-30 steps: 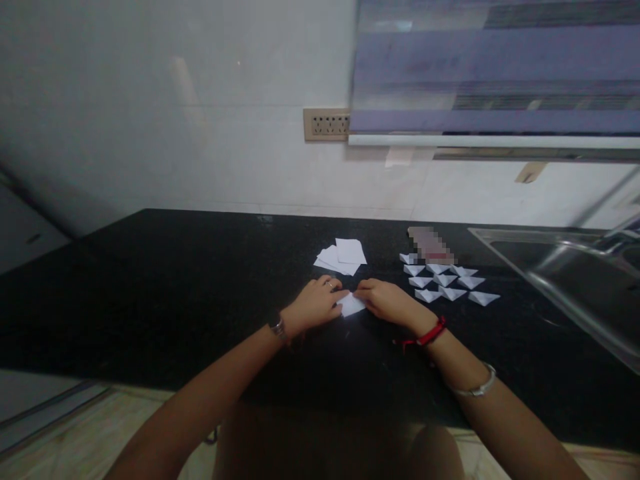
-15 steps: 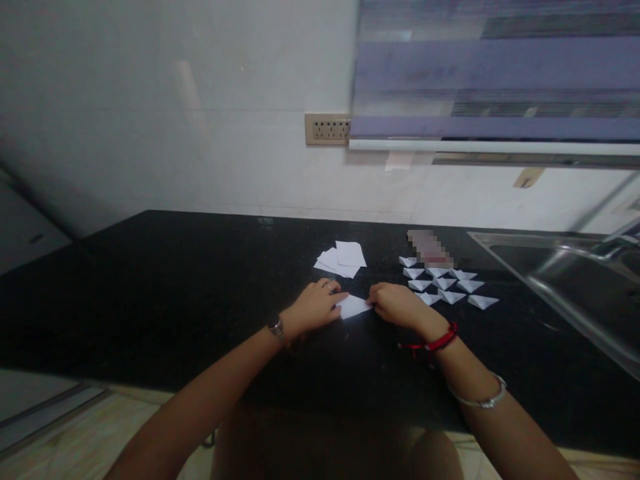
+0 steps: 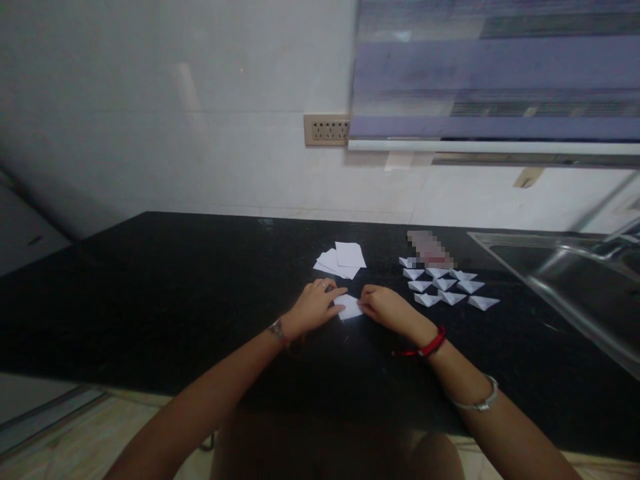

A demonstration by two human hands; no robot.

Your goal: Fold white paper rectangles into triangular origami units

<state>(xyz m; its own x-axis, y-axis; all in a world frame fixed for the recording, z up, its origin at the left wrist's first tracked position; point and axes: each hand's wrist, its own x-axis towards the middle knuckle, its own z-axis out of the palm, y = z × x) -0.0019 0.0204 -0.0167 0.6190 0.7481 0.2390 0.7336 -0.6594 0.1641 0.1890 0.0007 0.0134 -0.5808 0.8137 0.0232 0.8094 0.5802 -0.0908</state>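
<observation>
A small white paper piece (image 3: 349, 307) lies on the black countertop (image 3: 150, 293) between my two hands. My left hand (image 3: 315, 308) presses its left side with curled fingers. My right hand (image 3: 386, 307) pinches its right edge. Just beyond my hands sits a loose stack of white paper sheets (image 3: 343, 259). To the right, several folded white paper triangles (image 3: 447, 285) lie in rows on the counter.
A steel sink (image 3: 570, 280) is set in the counter at the right. A blurred-out item (image 3: 429, 247) lies behind the triangles. On the white wall are a socket plate (image 3: 326, 129) and a window blind (image 3: 495, 80). The counter's front edge runs below my forearms.
My right hand has moved left back onto the paper, which now shows smaller between the hands than half a second ago. My left hand has barely moved.
</observation>
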